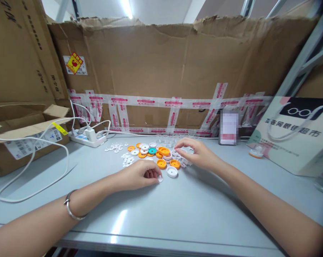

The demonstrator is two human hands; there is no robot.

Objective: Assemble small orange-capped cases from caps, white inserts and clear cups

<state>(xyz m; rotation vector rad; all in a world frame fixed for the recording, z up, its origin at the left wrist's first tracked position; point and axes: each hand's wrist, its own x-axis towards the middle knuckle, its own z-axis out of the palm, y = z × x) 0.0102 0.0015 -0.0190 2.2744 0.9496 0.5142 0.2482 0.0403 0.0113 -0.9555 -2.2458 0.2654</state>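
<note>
In the head view, the left hand (138,175) pinches a small clear disc (160,179) between thumb and fingertips, low over the counter (161,214); whether the disc touches the surface I cannot tell. The right hand (199,153) is at the right side of the pile, above some small white pieces (183,160), its thumb and forefinger almost meeting; whether something is between them I cannot tell. Between the hands lie a white cap (172,172), nearest the person, and two orange caps (161,164) just behind it. Farther back are more orange and white caps, with a teal cap (152,151) among them. Small white bits (128,160) lie behind the left hand, and small clear pieces (115,147) are scattered to their left. Clear rings (164,138) stand along the back, near a large carton (150,60). On the left are a power strip (88,139) and an open box (33,142); on the right, a phone (229,127) stands upright, and an orange-and-clear piece (256,152) sits beside a paper bag (290,150).
</note>
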